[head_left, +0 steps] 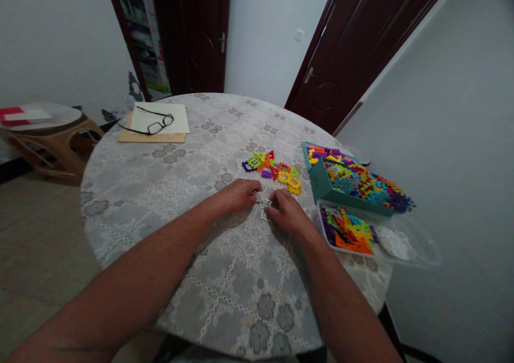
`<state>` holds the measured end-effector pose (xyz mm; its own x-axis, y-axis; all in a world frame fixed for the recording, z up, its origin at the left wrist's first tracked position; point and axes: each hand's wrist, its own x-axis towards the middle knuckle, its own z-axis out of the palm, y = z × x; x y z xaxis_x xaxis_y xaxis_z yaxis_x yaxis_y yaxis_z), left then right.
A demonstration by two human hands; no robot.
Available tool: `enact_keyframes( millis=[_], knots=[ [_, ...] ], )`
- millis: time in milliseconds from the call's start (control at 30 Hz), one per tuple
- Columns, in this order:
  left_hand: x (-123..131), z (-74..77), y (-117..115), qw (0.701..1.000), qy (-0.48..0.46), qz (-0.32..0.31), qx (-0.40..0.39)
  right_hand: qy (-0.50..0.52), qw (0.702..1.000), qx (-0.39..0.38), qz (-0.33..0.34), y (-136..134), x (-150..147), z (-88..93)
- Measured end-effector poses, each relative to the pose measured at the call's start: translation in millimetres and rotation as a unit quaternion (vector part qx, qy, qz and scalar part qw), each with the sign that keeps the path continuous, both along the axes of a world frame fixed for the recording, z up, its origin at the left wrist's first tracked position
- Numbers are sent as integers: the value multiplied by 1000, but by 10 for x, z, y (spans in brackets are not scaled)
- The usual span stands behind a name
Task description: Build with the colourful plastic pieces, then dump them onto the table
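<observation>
Head view: both bare hands meet over the round table (228,277), which is spread with a grey and white flowered cloth, and between them sit small white lattice pieces (265,209). The left hand (243,194) comes in from the left with its fingers closed, thumb and fingertips pinching the end of the white work nearest to it. The right hand (286,209) is curled, its thumb and fingertips closed on the opposite side of the same white work, part of which pokes out below the thumb. Whether the white parts are joined or only held together, I cannot tell at this size.

Just beyond the hands lies a loose cluster of coloured pieces: a lime green piece (254,163) at its left, a short purple cylinder (266,174) near the middle, and a yellow piece (294,185) close to the right hand. To the right stands a teal box (323,185) heaped with mixed lattice pieces, and in front of it is a clear container (321,224) filled with more of them. Beside that, a clear lid (426,246) holds a white pile (395,243). At the far left of the table, black glasses (155,128) rest on cream paper (179,118), which lies on a tan board (168,138)
</observation>
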<state>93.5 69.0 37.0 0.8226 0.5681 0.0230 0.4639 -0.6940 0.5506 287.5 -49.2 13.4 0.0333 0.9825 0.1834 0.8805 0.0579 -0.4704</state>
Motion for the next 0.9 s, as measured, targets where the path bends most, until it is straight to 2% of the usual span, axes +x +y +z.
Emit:
enact_keyframes(
  millis=[200, 700, 900],
  knots=[
    [-5, -31, 31, 1000, -7, 9, -3, 73, 997, -10, -29, -58, -18, 12],
    [4, 33, -9, 999, 9, 47, 14, 91, 994, 23, -63, -73, -37, 47],
    [18, 16, -26, 1000, 13, 3, 19, 112, 992, 42, -40, -55, -141, 33]
  ],
)
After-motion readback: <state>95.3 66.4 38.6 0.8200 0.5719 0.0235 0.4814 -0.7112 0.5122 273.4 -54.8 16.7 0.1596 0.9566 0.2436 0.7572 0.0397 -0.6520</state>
